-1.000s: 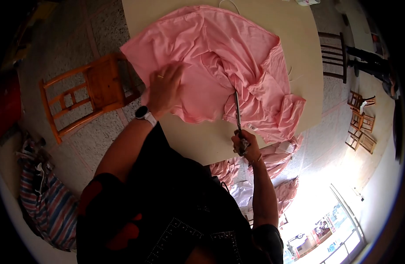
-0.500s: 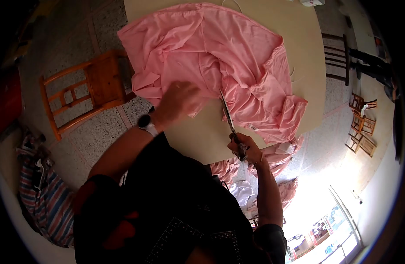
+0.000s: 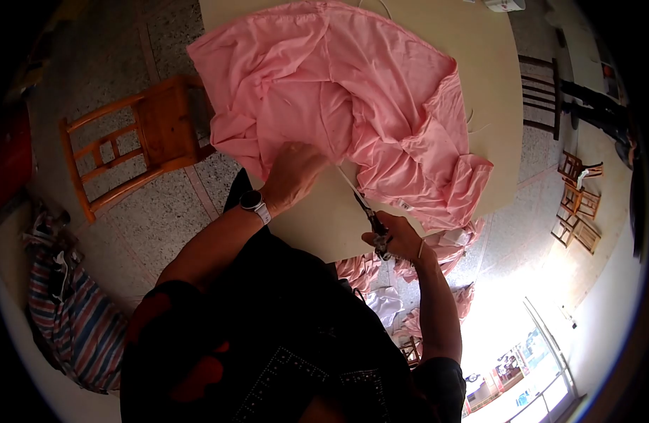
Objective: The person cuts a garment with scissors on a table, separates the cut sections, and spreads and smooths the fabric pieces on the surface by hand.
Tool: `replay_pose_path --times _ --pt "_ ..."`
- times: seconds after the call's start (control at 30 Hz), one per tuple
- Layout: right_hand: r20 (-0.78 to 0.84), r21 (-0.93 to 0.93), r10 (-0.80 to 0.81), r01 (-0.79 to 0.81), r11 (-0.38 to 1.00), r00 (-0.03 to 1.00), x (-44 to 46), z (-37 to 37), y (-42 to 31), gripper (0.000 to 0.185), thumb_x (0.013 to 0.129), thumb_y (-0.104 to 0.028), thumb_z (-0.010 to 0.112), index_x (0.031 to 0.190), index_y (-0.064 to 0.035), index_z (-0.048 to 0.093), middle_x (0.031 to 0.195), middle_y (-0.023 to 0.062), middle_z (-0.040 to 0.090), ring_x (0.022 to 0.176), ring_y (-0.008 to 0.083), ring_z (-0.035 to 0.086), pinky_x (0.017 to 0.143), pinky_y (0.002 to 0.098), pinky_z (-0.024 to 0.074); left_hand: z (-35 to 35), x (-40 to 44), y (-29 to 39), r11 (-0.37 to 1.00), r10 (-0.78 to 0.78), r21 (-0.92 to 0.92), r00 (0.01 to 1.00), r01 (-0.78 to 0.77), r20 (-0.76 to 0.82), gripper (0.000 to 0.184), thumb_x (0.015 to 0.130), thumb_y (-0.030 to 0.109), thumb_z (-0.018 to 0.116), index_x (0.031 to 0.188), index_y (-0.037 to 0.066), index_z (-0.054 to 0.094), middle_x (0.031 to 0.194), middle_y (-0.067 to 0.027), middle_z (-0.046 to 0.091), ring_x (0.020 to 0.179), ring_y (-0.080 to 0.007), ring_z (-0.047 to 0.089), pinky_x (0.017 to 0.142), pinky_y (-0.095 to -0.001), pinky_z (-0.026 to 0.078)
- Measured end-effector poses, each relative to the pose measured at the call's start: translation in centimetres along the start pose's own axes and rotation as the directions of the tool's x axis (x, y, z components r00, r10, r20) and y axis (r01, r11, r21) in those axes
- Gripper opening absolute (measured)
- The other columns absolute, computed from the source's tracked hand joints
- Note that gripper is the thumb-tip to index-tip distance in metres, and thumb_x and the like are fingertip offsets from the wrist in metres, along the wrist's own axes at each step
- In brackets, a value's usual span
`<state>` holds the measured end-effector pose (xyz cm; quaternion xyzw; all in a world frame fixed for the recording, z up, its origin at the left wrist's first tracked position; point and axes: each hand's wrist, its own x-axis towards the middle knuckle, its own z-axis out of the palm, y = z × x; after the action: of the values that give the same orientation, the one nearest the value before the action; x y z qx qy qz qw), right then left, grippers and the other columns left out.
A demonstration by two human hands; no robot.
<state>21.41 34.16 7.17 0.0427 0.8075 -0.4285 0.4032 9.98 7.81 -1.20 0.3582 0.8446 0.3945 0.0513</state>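
Your pink cloth (image 3: 282,92) lies rumpled on the table (image 3: 307,229), probably light and floppy, best held by its near edge; your left hand (image 3: 296,173) curls there (can't tell if it's pinching), your right hand (image 3: 400,236) is wrapped around scissors (image 3: 366,205)

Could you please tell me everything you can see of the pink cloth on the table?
The pink cloth is soft-looking fabric with a seam down its upper middle and a small pale patch, perhaps a label, at its lower right. It lies spread but wrinkled across the beige table, its left side reaching past the table's edge. The left hand touches its lower edge; whether the scissors touch it is hard to tell.
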Motion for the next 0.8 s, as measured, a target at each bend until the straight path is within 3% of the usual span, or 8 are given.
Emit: replay_pose_path --times 0.2,0.4,0.5,0.6,0.7,0.8 --pt "0.031 0.111 0.067 -0.07 0.991 0.997 1.1 0.3 -0.5 0.032 0.088 -0.027 0.071 0.095 0.0021 0.06 0.065 0.0107 0.059 0.058 0.02 0.058 0.059 0.0365 0.0482 0.4 -0.4 -0.2 0.999 0.033 0.013 0.998 -0.032 -0.057 0.026 0.077 0.001 0.069 0.102 0.01 0.066 0.093 -0.0027 0.057 0.088 -0.023 0.059 0.085 -0.038 0.045" --pt "-0.014 0.267 0.102 -0.094 0.959 0.995 0.6 1.7 -0.5 0.019 0.091 -0.013 0.067 0.081 0.0003 0.057 0.063 0.002 0.055 0.059 0.0087 0.054 0.054 0.0297 0.0452 0.2 -0.3 -0.3 0.999 0.043 -0.017 0.998 -0.044 -0.04 0.029 0.078 0.0 0.069 0.104 0.009 0.065 0.094 -0.003 0.058 0.087 -0.0224 0.059 0.084 -0.0379 0.045" --pt "-0.077 0.428 0.013 0.021 0.904 0.997 0.6 3.8 1.9 0.018 0.091 -0.006 0.064 0.076 -0.0025 0.055 0.063 -0.0017 0.053 0.059 0.0065 0.051 0.053 0.0275 0.0423 0.7 -1.1 -0.8 1.0 0.011 -0.003 0.999 -0.011 0.044 0.029 0.078 0.0 0.068 0.106 0.008 0.064 0.095 -0.0031 0.058 0.088 -0.0218 0.06 0.085 -0.0382 0.045" --pt "0.045 0.669 0.133 -0.128 0.732 0.99 0.5 5.0 3.4 0.018 0.092 -0.005 0.066 0.078 -0.0037 0.055 0.064 -0.0034 0.052 0.059 0.0058 0.048 0.051 0.0269 0.04 0.6 -1.6 -0.9 1.0 0.003 0.001 0.994 -0.003 0.108 0.027 0.079 0.001 0.067 0.105 0.008 0.064 0.096 -0.0033 0.058 0.09 -0.0215 0.06 0.085 -0.0384 0.044" --pt "0.122 0.835 0.275 -0.248 0.491 0.954 0.7 6.4 3.5 0.022 0.092 -0.012 0.071 0.079 -0.0038 0.055 0.065 -0.0032 0.052 0.059 0.0059 0.047 0.052 0.0269 0.0398 0.4 -1.9 -0.6 1.0 0.011 -0.004 0.995 -0.011 0.096 0.025 0.08 0.001 0.067 0.104 0.008 0.064 0.098 -0.0035 0.059 0.091 -0.0221 0.059 0.085 -0.0383 0.044" --pt "-0.071 0.656 0.116 -0.041 0.754 0.991 1.8 7.1 2.7 0.021 0.099 -0.014 0.063 0.082 -0.0062 0.052 0.068 -0.0035 0.049 0.061 0.0044 0.046 0.054 0.0252 0.0374 0.2 -2.1 -0.4 0.998 0.023 -0.051 0.995 -0.019 0.093 0.024 0.08 0.0 0.066 0.103 0.007 0.065 0.098 -0.0039 0.059 0.092 -0.0232 0.059 0.085 -0.0382 0.044"
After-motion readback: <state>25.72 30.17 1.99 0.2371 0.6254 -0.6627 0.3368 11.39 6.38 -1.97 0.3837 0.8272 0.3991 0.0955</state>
